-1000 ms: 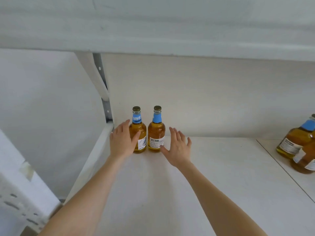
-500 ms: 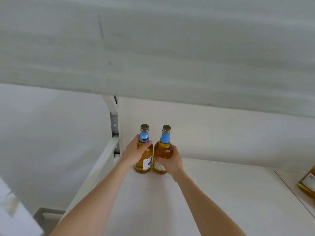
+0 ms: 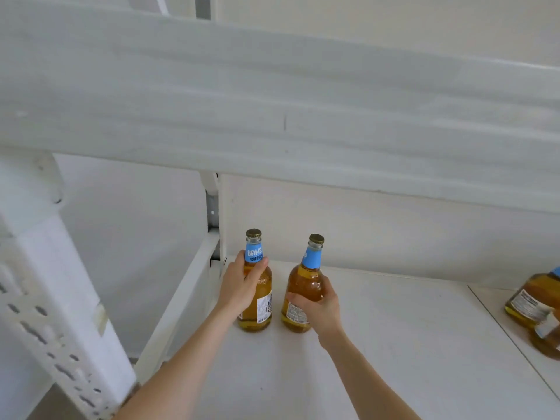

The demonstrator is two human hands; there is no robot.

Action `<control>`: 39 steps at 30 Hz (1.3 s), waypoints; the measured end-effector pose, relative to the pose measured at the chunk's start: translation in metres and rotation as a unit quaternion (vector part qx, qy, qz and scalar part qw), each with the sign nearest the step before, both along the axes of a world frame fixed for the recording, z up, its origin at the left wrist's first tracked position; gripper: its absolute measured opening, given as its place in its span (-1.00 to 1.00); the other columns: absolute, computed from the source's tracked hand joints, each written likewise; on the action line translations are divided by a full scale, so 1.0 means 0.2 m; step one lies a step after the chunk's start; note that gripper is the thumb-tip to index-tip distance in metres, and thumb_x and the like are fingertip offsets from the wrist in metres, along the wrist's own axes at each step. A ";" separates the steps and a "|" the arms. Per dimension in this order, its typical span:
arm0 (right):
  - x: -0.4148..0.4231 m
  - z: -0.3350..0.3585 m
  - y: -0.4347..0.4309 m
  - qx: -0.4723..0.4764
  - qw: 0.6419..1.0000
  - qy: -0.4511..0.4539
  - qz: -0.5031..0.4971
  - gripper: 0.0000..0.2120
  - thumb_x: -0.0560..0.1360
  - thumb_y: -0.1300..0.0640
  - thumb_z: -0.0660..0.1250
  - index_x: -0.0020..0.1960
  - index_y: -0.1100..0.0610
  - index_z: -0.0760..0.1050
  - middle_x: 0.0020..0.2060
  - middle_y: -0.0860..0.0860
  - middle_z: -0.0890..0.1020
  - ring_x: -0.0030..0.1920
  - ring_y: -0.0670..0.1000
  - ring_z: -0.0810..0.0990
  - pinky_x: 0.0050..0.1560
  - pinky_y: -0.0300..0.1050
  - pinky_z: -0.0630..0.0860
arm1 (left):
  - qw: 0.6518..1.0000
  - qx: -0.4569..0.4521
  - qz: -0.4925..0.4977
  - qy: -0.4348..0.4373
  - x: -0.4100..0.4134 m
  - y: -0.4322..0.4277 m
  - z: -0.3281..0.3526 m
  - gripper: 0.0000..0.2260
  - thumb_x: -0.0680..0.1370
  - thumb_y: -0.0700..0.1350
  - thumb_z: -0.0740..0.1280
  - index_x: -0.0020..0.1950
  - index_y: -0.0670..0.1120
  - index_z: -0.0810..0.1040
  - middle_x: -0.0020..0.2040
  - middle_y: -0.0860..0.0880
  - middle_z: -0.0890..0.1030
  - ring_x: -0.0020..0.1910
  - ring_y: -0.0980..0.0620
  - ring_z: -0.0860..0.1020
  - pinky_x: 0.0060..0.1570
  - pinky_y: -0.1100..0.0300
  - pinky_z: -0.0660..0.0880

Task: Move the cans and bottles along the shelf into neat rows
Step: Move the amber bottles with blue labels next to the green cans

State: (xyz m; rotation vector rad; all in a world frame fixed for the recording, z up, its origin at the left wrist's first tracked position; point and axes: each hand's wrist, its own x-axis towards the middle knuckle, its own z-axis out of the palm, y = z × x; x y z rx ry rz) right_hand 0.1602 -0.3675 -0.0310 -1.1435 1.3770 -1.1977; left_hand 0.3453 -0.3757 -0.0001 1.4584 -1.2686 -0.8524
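Left grip [image 3: 242,287] wrapped round upright left bottle [image 3: 263,310], right grip [image 3: 321,310] round right bottle [image 3: 304,281], leaning; both at shelf [image 3: 394,344] left end, body holds prob. for steady repositioning into a row

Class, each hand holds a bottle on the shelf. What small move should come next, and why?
Probably the right hand should set the right bottle upright: its top leans away from the left bottle, which the left hand holds straight, so the pair is not yet in line.
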 end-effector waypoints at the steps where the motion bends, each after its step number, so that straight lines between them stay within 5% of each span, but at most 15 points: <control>1: -0.01 0.00 0.03 0.006 1.000 -0.015 -0.008 -0.46 0.21 0.17 0.62 0.10 -0.15 0.52 -0.08 -0.10 0.69 -0.07 -0.09 0.67 -0.19 -0.22 0.56 | 1.000 0.011 0.001 0.019 0.00 0.03 0.00 -0.75 0.57 0.18 0.28 0.19 0.13 0.42 0.01 0.08 0.60 0.04 0.09 0.57 0.04 0.13 0.52; 9: -0.07 0.02 0.29 0.029 0.997 -0.068 -0.037 -0.55 0.24 0.19 0.61 0.07 -0.05 0.57 -0.11 0.03 0.72 -0.13 0.06 0.72 -0.13 0.03 0.65 | 0.996 0.038 -0.016 0.083 0.01 0.31 0.03 -0.92 0.55 0.19 0.30 -0.01 0.30 0.41 -0.03 0.19 0.57 -0.03 0.20 0.55 -0.15 0.26 0.45; 18: -0.22 0.10 0.55 0.013 0.997 -0.074 -0.025 -0.42 0.09 0.02 0.60 0.09 -0.09 0.56 -0.14 -0.04 0.72 -0.15 0.00 0.72 -0.25 -0.12 0.62 | 0.994 0.038 -0.061 0.086 -0.07 0.52 0.10 -0.87 0.54 0.20 0.31 0.05 0.24 0.47 0.04 0.11 0.62 0.03 0.13 0.59 -0.08 0.20 0.51; 25: -0.43 0.12 0.74 0.001 0.997 -0.065 -0.034 -0.54 0.25 0.15 0.60 0.09 -0.07 0.55 -0.12 -0.04 0.71 -0.15 -0.01 0.72 -0.23 -0.11 0.62 | 0.996 0.015 -0.082 0.042 -0.29 0.71 0.16 -0.85 0.52 0.23 0.32 0.04 0.26 0.46 0.02 0.13 0.63 0.01 0.16 0.60 -0.12 0.26 0.49; 39: -1.15 0.25 1.23 -0.021 0.997 -0.019 -0.066 -0.57 0.29 0.07 0.57 0.07 -0.13 0.48 -0.04 -0.08 0.65 -0.03 -0.04 0.63 -0.19 -0.16 0.53 | 0.994 0.006 -0.108 0.032 -1.03 1.17 0.21 -0.70 0.55 0.20 0.29 0.22 0.13 0.45 0.07 0.06 0.62 0.07 0.06 0.59 -0.11 0.25 0.49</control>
